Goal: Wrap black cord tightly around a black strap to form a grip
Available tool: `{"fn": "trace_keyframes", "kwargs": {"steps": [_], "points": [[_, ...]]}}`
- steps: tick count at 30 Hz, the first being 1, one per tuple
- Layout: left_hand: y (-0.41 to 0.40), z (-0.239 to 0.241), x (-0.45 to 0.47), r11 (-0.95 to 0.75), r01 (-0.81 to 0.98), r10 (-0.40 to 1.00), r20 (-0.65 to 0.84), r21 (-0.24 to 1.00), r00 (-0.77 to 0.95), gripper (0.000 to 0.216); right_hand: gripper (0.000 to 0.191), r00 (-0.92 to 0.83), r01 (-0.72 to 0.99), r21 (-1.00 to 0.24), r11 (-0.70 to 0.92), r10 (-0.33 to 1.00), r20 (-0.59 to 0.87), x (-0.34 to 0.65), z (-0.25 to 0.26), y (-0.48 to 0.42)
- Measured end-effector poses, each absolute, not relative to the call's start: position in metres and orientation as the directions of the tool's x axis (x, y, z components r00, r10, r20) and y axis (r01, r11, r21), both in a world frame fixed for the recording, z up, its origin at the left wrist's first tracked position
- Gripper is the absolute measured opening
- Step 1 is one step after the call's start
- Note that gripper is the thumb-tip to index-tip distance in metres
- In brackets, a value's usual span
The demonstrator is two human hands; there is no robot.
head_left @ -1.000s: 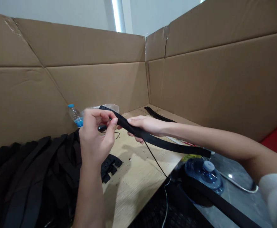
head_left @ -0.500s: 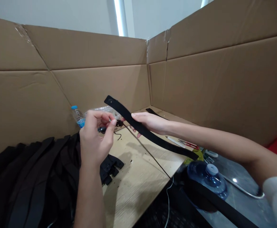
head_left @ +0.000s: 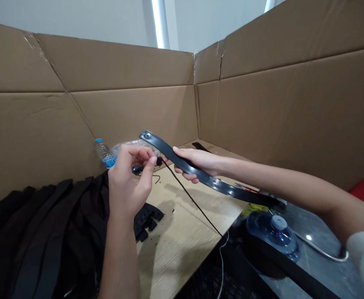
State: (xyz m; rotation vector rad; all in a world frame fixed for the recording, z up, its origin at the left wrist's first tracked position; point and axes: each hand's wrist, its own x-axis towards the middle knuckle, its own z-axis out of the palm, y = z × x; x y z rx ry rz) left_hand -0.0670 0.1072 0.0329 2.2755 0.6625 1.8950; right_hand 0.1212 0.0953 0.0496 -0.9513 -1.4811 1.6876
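My right hand (head_left: 196, 162) is wrapped round a long black strap (head_left: 232, 189) held above the wooden table (head_left: 182, 236). The strap's glossy side faces up, and its far end with a small hole (head_left: 146, 135) rises to the upper left. My left hand (head_left: 130, 178) is pinched on a thin black thread (head_left: 190, 197) close to that end. The thread runs taut down to the right, toward the table's edge. A small dark piece sits at my left fingertips; I cannot make it out.
Cardboard walls (head_left: 122, 104) enclose the table on three sides. A pile of black straps (head_left: 41, 236) lies at the left, black plastic pieces (head_left: 146, 216) beside it. A small water bottle (head_left: 104, 153) stands at the back. A large bottle (head_left: 274, 230) sits lower right, near red-handled scissors (head_left: 247, 189).
The strap has been turned over, from its matte side to its glossy side. Its far end first rose away from my left hand. The thread now stretches taut.
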Motion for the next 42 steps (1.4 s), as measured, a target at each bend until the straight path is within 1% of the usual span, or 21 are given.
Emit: {"fn": "trace_keyframes", "kwargs": {"steps": [3, 6, 8, 11, 14, 17, 21, 25, 29, 31, 33, 34, 36, 37, 38, 39, 40, 42], "points": [[0.106, 0.034, -0.067, -0.911, 0.310, 0.327, 0.934, 0.272, 0.142, 0.016, 0.037, -0.521, -0.013, -0.984, -0.177, 0.841, -0.144, 0.117, 0.049, 0.092], [0.107, 0.034, -0.066, -0.927, 0.328, 0.263, 0.937, 0.180, 0.230, 0.019, 0.037, -0.498, 0.013, -0.974, -0.228, 0.843, -0.204, 0.110, 0.052, 0.086], [0.109, 0.032, -0.064, -0.937, 0.303, 0.266, 0.914, 0.171, 0.306, 0.019, 0.037, -0.483, 0.017, -0.969, -0.247, 0.846, -0.224, 0.107, 0.055, 0.082], [0.114, 0.029, -0.061, -0.944, 0.296, 0.261, 0.884, 0.149, 0.388, 0.017, 0.034, -0.512, -0.014, -0.963, -0.269, 0.829, -0.224, 0.105, 0.056, 0.079], [0.120, 0.027, -0.060, -0.940, 0.315, 0.261, 0.871, 0.132, 0.415, 0.015, 0.025, -0.537, -0.043, -0.972, -0.229, 0.826, -0.171, 0.106, 0.054, 0.078], [0.124, 0.026, -0.062, -0.939, 0.303, 0.276, 0.881, 0.163, 0.384, 0.014, 0.017, -0.518, -0.065, -0.987, -0.148, 0.850, -0.093, 0.110, 0.052, 0.078], [0.127, 0.026, -0.067, -0.939, 0.251, 0.297, 0.922, 0.235, 0.249, 0.013, 0.007, -0.492, -0.044, -0.998, -0.054, 0.870, -0.026, 0.116, 0.052, 0.076], [0.127, 0.024, -0.065, -0.945, 0.185, 0.303, 0.937, 0.270, 0.177, 0.013, 0.019, -0.476, 0.003, -0.999, 0.037, 0.879, 0.031, 0.117, 0.051, 0.075], [0.124, 0.024, -0.056, -0.922, 0.049, 0.387, 0.911, 0.384, 0.144, 0.012, 0.016, -0.435, -0.043, -0.998, 0.043, 0.899, 0.057, 0.115, 0.050, 0.077], [0.122, 0.024, -0.051, -0.886, -0.048, 0.454, 0.885, 0.461, 0.103, 0.013, 0.014, -0.419, -0.068, -0.995, 0.068, 0.903, 0.090, 0.114, 0.050, 0.078], [0.122, 0.025, -0.049, -0.813, -0.162, 0.553, 0.829, 0.559, 0.087, 0.017, 0.014, -0.411, -0.084, -0.991, 0.100, 0.903, 0.126, 0.115, 0.051, 0.079], [0.122, 0.025, -0.050, -0.743, -0.225, 0.621, 0.775, 0.630, 0.121, 0.022, 0.014, -0.407, -0.089, -0.990, 0.109, 0.903, 0.137, 0.115, 0.052, 0.080], [0.123, 0.025, -0.051, -0.514, -0.321, 0.746, 0.599, 0.796, 0.292, 0.037, 0.013, -0.394, -0.099, -0.988, 0.122, 0.907, 0.151, 0.117, 0.053, 0.082], [0.123, 0.026, -0.052, -0.375, -0.324, 0.774, 0.486, 0.868, 0.405, 0.043, 0.013, -0.385, -0.104, -0.986, 0.129, 0.909, 0.159, 0.118, 0.053, 0.082], [0.122, 0.026, -0.053, -0.254, -0.299, 0.773, 0.379, 0.920, 0.509, 0.047, 0.013, -0.378, -0.102, -0.985, 0.138, 0.911, 0.167, 0.118, 0.054, 0.083], [0.122, 0.026, -0.053, -0.171, -0.257, 0.753, 0.294, 0.951, 0.588, 0.049, 0.014, -0.373, -0.098, -0.984, 0.149, 0.911, 0.176, 0.119, 0.054, 0.084], [0.122, 0.026, -0.053, -0.131, -0.216, 0.730, 0.241, 0.968, 0.639, 0.049, 0.014, -0.368, -0.094, -0.983, 0.161, 0.911, 0.184, 0.120, 0.055, 0.084], [0.122, 0.027, -0.053, -0.141, -0.181, 0.707, 0.227, 0.973, 0.669, 0.040, 0.012, -0.358, -0.090, -0.981, 0.170, 0.914, 0.192, 0.121, 0.056, 0.085]]}}
